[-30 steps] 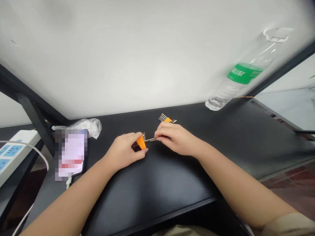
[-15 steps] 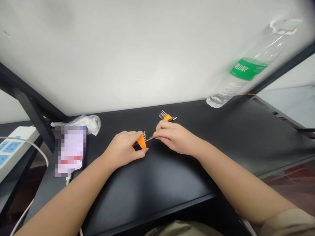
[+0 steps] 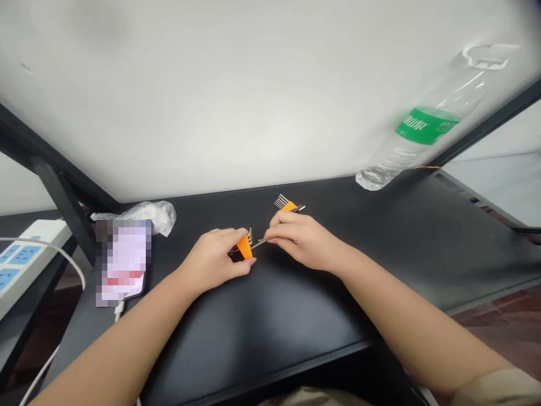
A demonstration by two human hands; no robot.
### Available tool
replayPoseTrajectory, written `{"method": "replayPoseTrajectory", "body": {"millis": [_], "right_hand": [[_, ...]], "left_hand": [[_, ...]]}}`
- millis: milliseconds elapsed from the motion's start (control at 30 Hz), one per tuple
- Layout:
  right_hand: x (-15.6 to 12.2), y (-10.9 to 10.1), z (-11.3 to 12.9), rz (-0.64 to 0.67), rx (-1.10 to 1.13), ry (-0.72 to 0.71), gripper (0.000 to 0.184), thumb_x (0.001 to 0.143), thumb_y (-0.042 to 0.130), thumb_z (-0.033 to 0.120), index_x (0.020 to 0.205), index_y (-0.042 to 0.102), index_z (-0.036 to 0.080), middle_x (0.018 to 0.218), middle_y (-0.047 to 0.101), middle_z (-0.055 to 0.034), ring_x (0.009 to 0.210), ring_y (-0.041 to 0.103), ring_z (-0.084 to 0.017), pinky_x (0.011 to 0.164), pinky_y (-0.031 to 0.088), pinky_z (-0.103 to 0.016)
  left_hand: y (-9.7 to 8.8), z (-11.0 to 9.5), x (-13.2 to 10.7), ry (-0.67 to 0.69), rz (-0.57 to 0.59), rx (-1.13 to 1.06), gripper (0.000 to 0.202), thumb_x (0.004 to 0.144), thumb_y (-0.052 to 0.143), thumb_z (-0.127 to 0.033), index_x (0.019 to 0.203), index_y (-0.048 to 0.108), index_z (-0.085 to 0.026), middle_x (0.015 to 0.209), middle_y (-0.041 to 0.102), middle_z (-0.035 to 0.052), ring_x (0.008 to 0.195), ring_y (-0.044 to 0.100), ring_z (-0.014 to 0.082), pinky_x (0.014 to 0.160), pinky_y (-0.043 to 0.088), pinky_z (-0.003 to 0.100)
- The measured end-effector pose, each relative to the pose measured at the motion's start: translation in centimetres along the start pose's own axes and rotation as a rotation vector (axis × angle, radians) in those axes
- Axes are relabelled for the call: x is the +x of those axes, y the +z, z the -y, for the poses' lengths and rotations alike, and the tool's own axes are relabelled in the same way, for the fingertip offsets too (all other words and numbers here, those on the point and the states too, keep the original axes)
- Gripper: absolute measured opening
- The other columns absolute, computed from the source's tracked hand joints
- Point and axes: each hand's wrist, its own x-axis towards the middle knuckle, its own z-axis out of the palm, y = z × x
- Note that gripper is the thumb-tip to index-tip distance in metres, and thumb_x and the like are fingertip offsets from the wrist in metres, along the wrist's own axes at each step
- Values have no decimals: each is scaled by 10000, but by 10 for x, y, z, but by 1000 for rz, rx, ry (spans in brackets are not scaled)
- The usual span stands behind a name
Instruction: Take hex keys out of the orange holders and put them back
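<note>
My left hand is closed around an orange hex key holder, thumb below and fingers above. Bent ends of several metal hex keys stick out of its right side. A single thin hex key runs from the holder to my right hand, whose fingertips pinch its outer end. Whether its far tip sits inside the holder is hard to make out. Just behind my right hand lies a second orange holder with several metal keys, partly covered by my fingers.
A phone on a white cable and a crumpled plastic bag lie at left on the black tabletop. Further left is a white power strip. A large clear bottle with a green label leans by the wall at right.
The view has shifted slightly, so everything appears a little lower. Both hands keep the same grips, and the hex key between them looks almost unmoved.
</note>
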Motion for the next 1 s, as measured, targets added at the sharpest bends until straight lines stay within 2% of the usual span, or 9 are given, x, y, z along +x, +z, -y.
{"method": "replayPoseTrajectory", "body": {"millis": [200, 333, 467, 600, 733, 833, 933, 1000], "right_hand": [[0, 5, 5, 6, 28, -22, 198, 1018, 526, 151, 1020, 721, 189, 982, 613, -70, 831, 583, -150, 756, 500, -297], [0, 16, 14, 62, 94, 3, 229, 1013, 499, 117, 1095, 695, 201, 1074, 619, -73, 907, 608, -150, 818, 527, -293], [1, 24, 16, 59, 130, 16, 200, 996, 511, 100, 1022, 682, 200, 1096, 640, -71, 950, 627, -159, 855, 537, -303], [3, 28, 9, 20, 50, 3, 201, 993, 508, 94, 975, 688, 183, 1023, 661, -63, 914, 634, -159, 832, 527, -296], [4, 20, 0, 54, -114, 59, 177, 980, 529, 107, 962, 695, 165, 983, 674, -66, 908, 631, -174, 826, 503, -307], [2, 8, -11, 95, -217, 196, 122, 957, 589, 144, 920, 703, 167, 967, 674, -71, 885, 625, -181, 815, 483, -317], [-1, -2, -23, 148, -239, 305, 95, 928, 636, 168, 884, 718, 185, 926, 678, -57, 804, 606, -171, 759, 460, -315], [-2, -4, -29, 179, -216, 316, 106, 916, 641, 157, 871, 729, 196, 909, 684, -49, 784, 603, -168, 751, 457, -314]], "left_hand": [[1, -2, 0, 24, -3, -30, 203, 868, 698, -341, 831, 542, -217, 738, 561, -36, 692, 499, 138, 679, 406, 272], [2, -2, 0, 16, -9, -58, 154, 877, 686, -331, 869, 579, -219, 755, 563, -27, 706, 510, 140, 672, 412, 266], [3, -2, -1, 22, -28, -65, 142, 875, 688, -327, 899, 599, -219, 765, 576, -23, 716, 523, 141, 684, 423, 265], [2, -2, 0, 9, -30, -83, 144, 876, 685, -331, 898, 599, -217, 773, 579, -19, 700, 524, 135, 665, 424, 258], [3, -1, -1, -3, -25, -55, 170, 879, 680, -356, 885, 589, -213, 773, 572, -18, 684, 517, 130, 663, 423, 257], [4, 1, -1, -20, -26, -9, 183, 878, 678, -375, 893, 591, -214, 773, 574, -17, 669, 512, 129, 653, 417, 258], [4, 2, -1, -35, -37, 12, 184, 876, 679, -382, 906, 600, -218, 778, 583, -15, 663, 518, 131, 644, 415, 257], [4, 3, 0, -37, -40, 21, 185, 870, 684, -383, 904, 604, -220, 777, 586, -15, 663, 522, 133, 640, 416, 257]]}}
